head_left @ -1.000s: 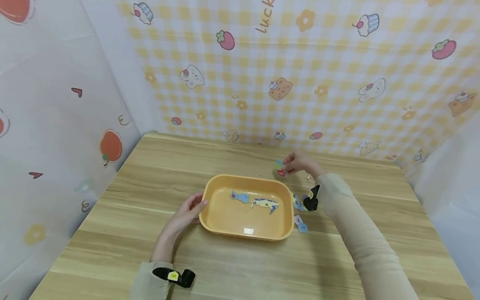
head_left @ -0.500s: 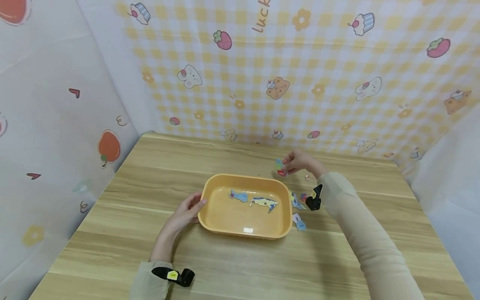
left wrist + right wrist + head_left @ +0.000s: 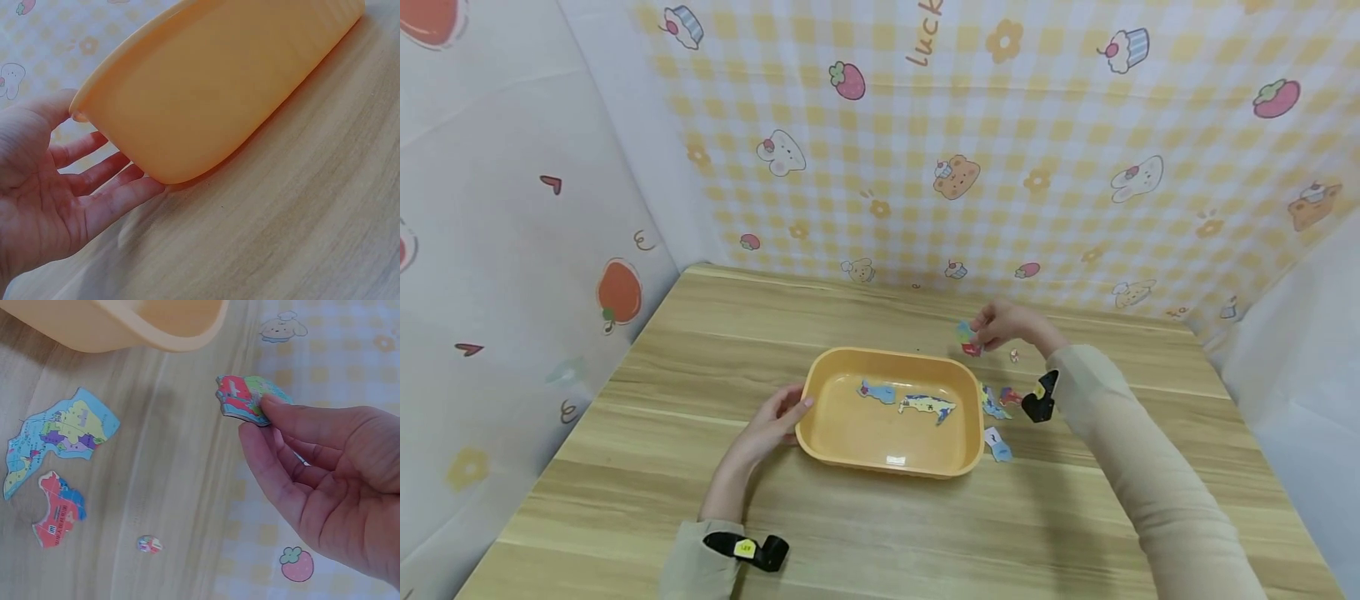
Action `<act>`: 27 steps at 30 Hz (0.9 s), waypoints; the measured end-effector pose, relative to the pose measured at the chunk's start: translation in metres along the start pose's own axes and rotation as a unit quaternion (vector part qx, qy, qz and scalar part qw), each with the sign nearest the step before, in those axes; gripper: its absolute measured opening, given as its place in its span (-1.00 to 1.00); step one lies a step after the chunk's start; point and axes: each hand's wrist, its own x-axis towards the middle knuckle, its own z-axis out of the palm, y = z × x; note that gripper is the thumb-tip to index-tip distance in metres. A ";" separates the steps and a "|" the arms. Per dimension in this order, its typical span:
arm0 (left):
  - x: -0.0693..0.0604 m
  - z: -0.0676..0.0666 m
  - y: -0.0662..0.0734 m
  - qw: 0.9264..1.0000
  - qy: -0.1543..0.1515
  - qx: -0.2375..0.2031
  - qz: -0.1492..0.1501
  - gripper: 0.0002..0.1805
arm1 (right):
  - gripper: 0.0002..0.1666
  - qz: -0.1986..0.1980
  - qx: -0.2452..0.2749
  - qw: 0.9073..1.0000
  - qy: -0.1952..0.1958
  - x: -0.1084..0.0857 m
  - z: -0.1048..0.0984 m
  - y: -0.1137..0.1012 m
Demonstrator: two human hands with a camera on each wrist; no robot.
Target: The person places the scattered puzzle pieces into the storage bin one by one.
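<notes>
Containing blue piece (image 3: 878, 392), seemingly map-printed cream piece (image 3: 925, 406): tray (image 3: 861, 439) | left grip (image 3: 771, 423): holding it | right grip (image 3: 342, 465): pinching red-green piece (image 3: 240, 399)

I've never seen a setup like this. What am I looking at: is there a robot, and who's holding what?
No robot: these are a person's bare hands. The wide picture comes from a head-worn camera; the closer two, from the left wrist camera and right wrist camera.

The left hand holds a yellow plastic tub by its rim. Inside are a blue piece and a yellow-and-blue piece. The right hand pinches a red-and-green map puzzle piece.

On the wooden table lie a large blue-and-yellow piece, a red-and-blue piece, a tiny piece and a white-and-blue piece.
</notes>
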 end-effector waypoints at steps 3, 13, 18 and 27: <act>0.000 0.000 0.000 1.000 0.002 0.000 -0.001 -0.41 | -0.72 0.002 -0.003 1.000 -0.011 -0.004 -0.001 -0.003; 0.000 0.002 0.001 1.000 0.006 -0.008 -0.004 -0.45 | -0.74 0.010 -0.018 1.000 -0.023 -0.010 -0.003 -0.007; 0.000 0.001 0.000 1.000 0.000 -0.007 -0.002 -0.43 | -0.73 0.008 -0.020 0.999 -0.026 -0.010 -0.001 -0.010; 0.000 0.000 0.000 1.000 -0.007 0.000 0.003 -0.43 | -0.72 -0.009 -0.027 0.998 -0.049 -0.010 0.005 -0.020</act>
